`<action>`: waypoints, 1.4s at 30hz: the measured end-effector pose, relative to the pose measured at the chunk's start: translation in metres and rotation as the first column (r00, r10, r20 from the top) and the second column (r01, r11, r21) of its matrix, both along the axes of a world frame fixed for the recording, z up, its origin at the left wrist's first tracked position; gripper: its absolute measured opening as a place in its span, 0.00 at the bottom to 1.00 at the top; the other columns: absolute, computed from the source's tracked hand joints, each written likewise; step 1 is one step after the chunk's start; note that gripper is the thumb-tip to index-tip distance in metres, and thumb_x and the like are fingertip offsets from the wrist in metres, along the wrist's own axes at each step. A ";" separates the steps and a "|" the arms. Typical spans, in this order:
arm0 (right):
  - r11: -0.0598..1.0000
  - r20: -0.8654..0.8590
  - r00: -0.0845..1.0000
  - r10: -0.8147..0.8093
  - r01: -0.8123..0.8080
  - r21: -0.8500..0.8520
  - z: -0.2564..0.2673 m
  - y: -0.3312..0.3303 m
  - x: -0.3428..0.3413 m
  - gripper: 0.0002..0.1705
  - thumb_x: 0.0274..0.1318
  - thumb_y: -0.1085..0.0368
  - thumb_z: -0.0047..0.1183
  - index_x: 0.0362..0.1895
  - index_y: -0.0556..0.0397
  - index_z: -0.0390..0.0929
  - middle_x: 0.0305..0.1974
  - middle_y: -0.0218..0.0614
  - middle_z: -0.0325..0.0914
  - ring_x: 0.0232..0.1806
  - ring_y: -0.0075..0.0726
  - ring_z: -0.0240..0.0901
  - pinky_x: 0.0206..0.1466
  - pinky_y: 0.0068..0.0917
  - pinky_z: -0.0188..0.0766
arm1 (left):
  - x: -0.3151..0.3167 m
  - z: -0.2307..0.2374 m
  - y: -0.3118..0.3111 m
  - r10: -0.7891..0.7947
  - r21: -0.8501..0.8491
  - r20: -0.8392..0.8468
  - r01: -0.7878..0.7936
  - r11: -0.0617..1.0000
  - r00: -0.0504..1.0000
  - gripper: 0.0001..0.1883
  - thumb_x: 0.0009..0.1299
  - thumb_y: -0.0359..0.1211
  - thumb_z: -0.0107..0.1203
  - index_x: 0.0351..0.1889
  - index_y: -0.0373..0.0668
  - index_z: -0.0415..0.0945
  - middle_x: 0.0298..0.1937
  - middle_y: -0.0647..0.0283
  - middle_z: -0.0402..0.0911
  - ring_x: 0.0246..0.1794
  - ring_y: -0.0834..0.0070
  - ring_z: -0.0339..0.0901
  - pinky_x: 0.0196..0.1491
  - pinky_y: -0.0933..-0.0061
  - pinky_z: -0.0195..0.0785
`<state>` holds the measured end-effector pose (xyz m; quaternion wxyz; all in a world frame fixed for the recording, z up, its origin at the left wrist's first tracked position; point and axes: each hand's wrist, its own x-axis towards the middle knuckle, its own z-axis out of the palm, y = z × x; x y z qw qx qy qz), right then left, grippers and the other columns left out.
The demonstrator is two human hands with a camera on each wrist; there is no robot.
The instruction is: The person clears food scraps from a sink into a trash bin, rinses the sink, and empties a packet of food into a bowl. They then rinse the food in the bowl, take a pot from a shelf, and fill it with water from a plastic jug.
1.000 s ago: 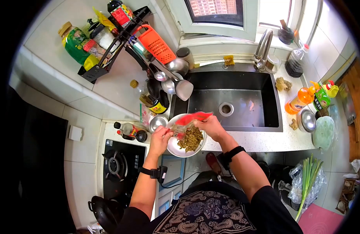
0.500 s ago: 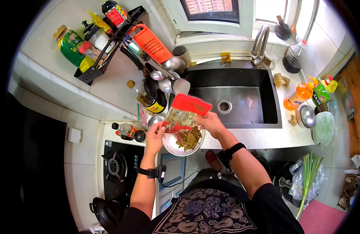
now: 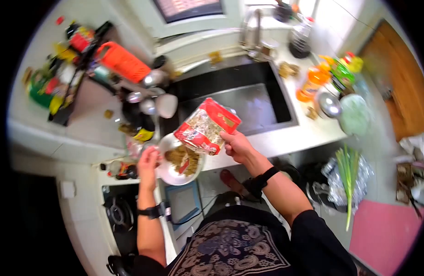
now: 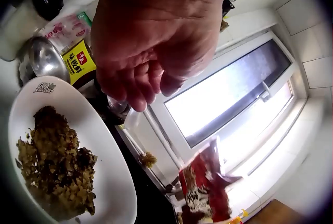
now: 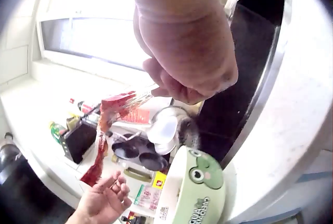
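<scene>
The right hand (image 3: 238, 146) pinches the edge of a red and clear packet (image 3: 207, 126), held up over the counter between the bowl and the sink. The left hand (image 3: 149, 162) is off the packet, beside the bowl's left rim, its fingers loosely curled around nothing; the left wrist view shows this hand (image 4: 151, 47) empty too. Below lies a white bowl (image 3: 169, 175) with chopped brown food (image 3: 179, 158) in it. Its outside is pale green with a frog face in the right wrist view, where the right hand (image 5: 187, 62) grips the packet (image 5: 119, 104).
The black sink (image 3: 285, 103) is behind the packet. Bottles and ladles crowd the left wall, with an orange basket (image 3: 124, 62) above. An orange bottle (image 3: 313, 83) and a metal bowl (image 3: 330, 105) stand right of the sink. The stove (image 3: 120, 216) is at the lower left.
The left hand has let go of the packet and moved left of it. The right hand holds the packet alone, away from the food. The head view has shifted to the right.
</scene>
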<state>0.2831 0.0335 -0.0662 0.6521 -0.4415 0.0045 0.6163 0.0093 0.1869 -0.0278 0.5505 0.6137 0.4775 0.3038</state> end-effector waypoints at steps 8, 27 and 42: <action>0.963 -0.222 0.939 -0.263 0.269 -0.006 -0.089 -0.252 0.044 0.14 0.62 0.64 0.47 0.51 0.53 0.69 0.33 0.27 0.76 0.11 0.15 0.52 0.21 0.12 0.64 | -0.058 -0.001 -0.031 0.049 -0.123 0.022 -0.046 0.991 0.999 0.16 0.71 0.40 0.52 0.53 0.45 0.71 0.41 0.72 0.75 0.37 0.83 0.70 0.39 0.82 0.62; 0.402 0.023 0.621 -0.784 0.534 -0.744 -0.290 -0.395 -0.017 0.19 0.61 0.44 0.47 0.43 0.44 0.68 0.31 0.31 0.74 0.23 0.27 0.67 0.20 0.24 0.60 | -0.113 -0.020 -0.047 0.076 -0.265 -0.331 -0.170 0.949 0.941 0.29 0.67 0.53 0.52 0.62 0.52 0.64 0.54 0.69 0.72 0.45 0.77 0.68 0.49 0.69 0.58; 0.898 0.321 0.947 0.011 0.132 -0.421 -0.039 -0.325 0.067 0.15 0.63 0.56 0.48 0.50 0.47 0.73 0.32 0.27 0.78 0.25 0.17 0.69 0.26 0.15 0.66 | -0.058 -0.099 -0.032 0.088 -0.697 -0.062 -0.106 0.709 0.994 0.23 0.67 0.38 0.49 0.59 0.42 0.64 0.50 0.55 0.78 0.45 0.61 0.79 0.42 0.60 0.74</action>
